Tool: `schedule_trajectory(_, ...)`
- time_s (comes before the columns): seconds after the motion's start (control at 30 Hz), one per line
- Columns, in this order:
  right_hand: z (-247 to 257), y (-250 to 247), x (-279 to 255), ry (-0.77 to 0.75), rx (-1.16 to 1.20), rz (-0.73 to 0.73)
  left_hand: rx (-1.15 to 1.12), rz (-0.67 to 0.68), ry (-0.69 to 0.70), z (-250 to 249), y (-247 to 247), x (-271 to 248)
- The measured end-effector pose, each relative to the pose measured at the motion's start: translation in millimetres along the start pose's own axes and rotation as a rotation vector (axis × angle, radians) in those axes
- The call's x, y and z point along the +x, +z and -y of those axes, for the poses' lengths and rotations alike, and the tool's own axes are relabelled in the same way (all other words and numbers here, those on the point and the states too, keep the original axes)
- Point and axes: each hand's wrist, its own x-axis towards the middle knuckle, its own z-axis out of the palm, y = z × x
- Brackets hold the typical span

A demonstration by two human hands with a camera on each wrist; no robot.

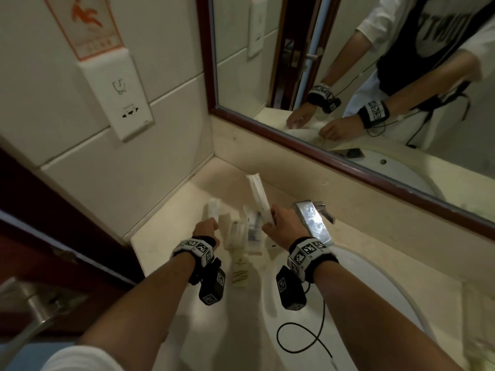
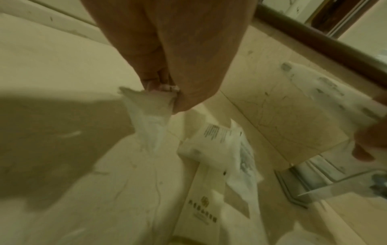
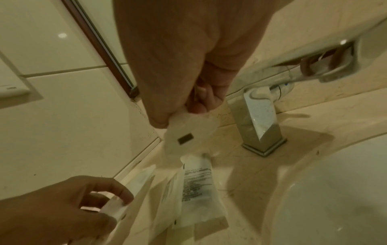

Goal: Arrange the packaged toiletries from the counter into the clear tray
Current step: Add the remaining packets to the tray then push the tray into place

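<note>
**Both hands hold packets above the bathroom counter**

The person stands at the beige counter (image 1: 171,236) in the corner where the tiled wall meets the mirror (image 1: 348,76). Each hand has hold of a packaged toiletry.

The right hand (image 1: 281,226) is raised just left of the chrome tap (image 1: 313,220). Its thumb and fingers pinch the lower end of a long white sachet (image 1: 258,198), which stands up and tilts away toward the back wall. From the right wrist view the pinched end looks like a translucent flap with a small dark rectangle on it.

The left hand (image 1: 206,228) is lower, near the wall side of the counter. Its fingertips are closed on the crimped top edge of a small white packet (image 2: 148,119), which hangs down from the grip in the left wrist view.

Between the two hands, several more packets (image 1: 243,228) lie overlapping on the counter, some clear with printed text. Nearest the person lies a cream box (image 1: 241,269) with a gold emblem, close to the rim of the white basin (image 1: 388,290).

I cannot make out the clear tray in any view; the plastic is too blurred to tell apart.

A socket plate (image 1: 120,100) is fixed on the wall, and a black cable (image 1: 302,336) loops over the basin edge.
</note>
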Motion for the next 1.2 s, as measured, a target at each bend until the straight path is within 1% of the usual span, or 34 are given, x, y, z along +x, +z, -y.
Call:
schedule_trajectory(0.07, -0.4, -7.2, -5.2, 0.006, -0.010, -0.019, -0.002, -0.032, 0.031, -7.0, -7.1, -6.1)
schedule_trajectory(0.23, -4.6, -36.6, -23.5, -0.025, -0.016, -0.095, -0.032, -0.097, 0.177, -32.8, -23.0, -23.8)
schedule_trajectory(0.33, -15.6, -55.3, -38.0, 0.003, -0.061, -0.107, -0.077, -0.122, 0.258, -54.6, -28.0, -37.3)
schedule_trajectory(0.43, -31.6, -74.1, -55.9, 0.016, -0.015, -0.117, -0.084, -0.143, 0.341, -77.8, -27.8, -50.9)
schedule_trajectory(0.53, -52.8, -92.9, -76.1, 0.041, -0.037, -0.198, -0.079, -0.148, 0.386, -102.9, -24.2, -67.8)
schedule_trajectory(0.63, -79.8, -110.1, -100.0, 0.074, -0.039, -0.265, -0.068, -0.129, 0.412, -129.9, -12.9, -85.2)
schedule_trajectory(0.83, -138.7, -146.1, -164.8, 0.174, -0.097, -0.344, -0.084, -0.075, 0.479, -188.9, 23.7, -130.5)
schedule_trajectory(0.93, -171.7, -162.5, -202.2, 0.213, -0.128, -0.369, -0.085, -0.033, 0.543, -217.3, 49.5, -155.7)
schedule_trajectory(0.97, -176.9, -165.6, -207.2, 0.223, -0.131, -0.372, -0.080, -0.028, 0.553, -221.2, 53.5, -158.6)
schedule_trajectory(1.2, -244.3, -190.7, -284.1, 0.323, -0.186, -0.414, -0.001, 0.055, 0.660, -277.6, 112.2, -211.3)
